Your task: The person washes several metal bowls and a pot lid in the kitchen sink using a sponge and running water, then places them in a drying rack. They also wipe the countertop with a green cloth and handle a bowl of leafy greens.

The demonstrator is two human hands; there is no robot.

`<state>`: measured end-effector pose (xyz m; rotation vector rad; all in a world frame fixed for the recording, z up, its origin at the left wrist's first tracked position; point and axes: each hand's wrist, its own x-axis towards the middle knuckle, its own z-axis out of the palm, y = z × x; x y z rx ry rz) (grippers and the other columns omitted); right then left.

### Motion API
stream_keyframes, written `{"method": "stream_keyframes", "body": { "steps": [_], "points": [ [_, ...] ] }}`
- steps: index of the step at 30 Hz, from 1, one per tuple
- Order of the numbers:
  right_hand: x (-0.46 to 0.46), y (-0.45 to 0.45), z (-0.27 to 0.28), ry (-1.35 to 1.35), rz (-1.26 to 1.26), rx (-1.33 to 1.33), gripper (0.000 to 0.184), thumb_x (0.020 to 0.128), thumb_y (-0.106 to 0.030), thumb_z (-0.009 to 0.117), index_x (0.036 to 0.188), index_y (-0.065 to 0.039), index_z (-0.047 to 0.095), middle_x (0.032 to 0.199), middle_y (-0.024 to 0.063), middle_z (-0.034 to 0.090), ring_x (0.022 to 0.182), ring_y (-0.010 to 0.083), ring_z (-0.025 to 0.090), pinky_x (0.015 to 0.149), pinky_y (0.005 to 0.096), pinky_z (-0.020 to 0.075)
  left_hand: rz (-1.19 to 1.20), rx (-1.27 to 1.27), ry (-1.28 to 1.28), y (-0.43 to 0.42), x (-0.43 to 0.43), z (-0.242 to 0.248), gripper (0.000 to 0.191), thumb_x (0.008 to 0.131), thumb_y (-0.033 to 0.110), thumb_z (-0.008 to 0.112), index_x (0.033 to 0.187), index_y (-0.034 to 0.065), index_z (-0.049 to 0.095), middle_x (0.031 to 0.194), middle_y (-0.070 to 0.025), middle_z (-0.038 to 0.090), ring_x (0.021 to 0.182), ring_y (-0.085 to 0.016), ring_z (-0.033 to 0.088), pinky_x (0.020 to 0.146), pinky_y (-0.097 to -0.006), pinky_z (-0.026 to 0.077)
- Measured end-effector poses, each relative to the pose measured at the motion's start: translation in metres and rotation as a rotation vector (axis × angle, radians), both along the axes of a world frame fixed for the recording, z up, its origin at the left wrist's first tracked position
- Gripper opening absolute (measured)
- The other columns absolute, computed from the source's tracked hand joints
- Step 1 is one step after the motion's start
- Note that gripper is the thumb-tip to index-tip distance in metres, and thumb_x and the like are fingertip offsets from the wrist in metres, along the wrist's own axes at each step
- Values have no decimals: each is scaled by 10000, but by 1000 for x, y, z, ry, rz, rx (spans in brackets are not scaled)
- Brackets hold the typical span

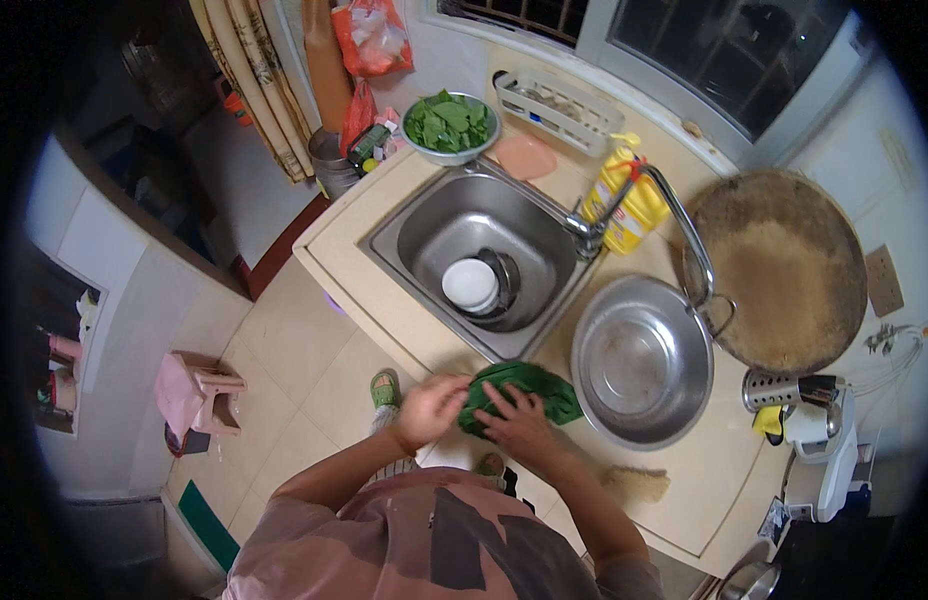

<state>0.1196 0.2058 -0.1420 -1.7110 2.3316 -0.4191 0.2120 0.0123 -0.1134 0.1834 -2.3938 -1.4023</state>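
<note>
A bunched dark green cloth or bag (561, 390) lies at the counter's front edge, between the sink and a large steel basin. My right hand (516, 420) rests on it with the fingers spread. At its left side is my left hand (432, 411), fingers bent with the tips at the green edge; whether they pinch it I cannot tell. The steel sink (464, 217) in front of me holds a stack of white bowls (470, 283) and a dark pan or bowl (501, 277). The steel basin (629, 367) stands close to the right of the green material.
Behind the sink stand a bowl of leafy greens (449, 127), a plastic rack (561, 109) and yellow bottles (629, 199). The faucet (584, 229) arches over the counter to the right. A large wok (779, 270) leans at the wall. A brown cloth (636, 484) lies nearer me.
</note>
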Motion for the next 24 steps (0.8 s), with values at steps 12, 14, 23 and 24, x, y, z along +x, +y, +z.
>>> {"method": "stream_keyframes", "body": {
  "steps": [12, 14, 23, 24],
  "points": [
    [-21, -335, -29, -200, -69, -217, 507, 842, -148, 595, 1321, -136, 429, 1439, 116, 342, 1304, 323, 354, 1071, 460, 278, 313, 383, 0, -298, -29, -23, 143, 902, 26, 553, 1033, -10, 599, 805, -13, 596, 713, -65, 532, 649, -216, 463],
    [-39, -376, -29, -208, -110, -202, 501, 845, -121, 581, 1319, -117, 421, 1456, 135, 310, 1324, 301, 338, 1081, 459, 269, 274, 409, 10, -327, -36, -24, 131, 911, 33, 545, 1026, -9, 590, 811, -12, 591, 703, -63, 524, 641, -209, 455],
    [-47, -454, -36, -60, -26, -163, 493, 898, -284, 515, 1362, -146, 424, 1506, 173, 176, 1357, 375, 239, 1099, 494, 211, 188, 727, -65, -414, -197, -35, 277, 962, 234, 497, 1124, 13, 536, 887, -40, 571, 692, -102, 555, 630, -231, 485],
    [-50, -457, -36, -63, -15, -207, 491, 902, -294, 511, 1366, -158, 423, 1509, 171, 169, 1361, 371, 228, 1100, 496, 208, 174, 772, -65, -413, -222, -35, 315, 959, 264, 504, 1150, 14, 522, 909, -52, 570, 697, -115, 567, 632, -242, 498]
  ]
}}
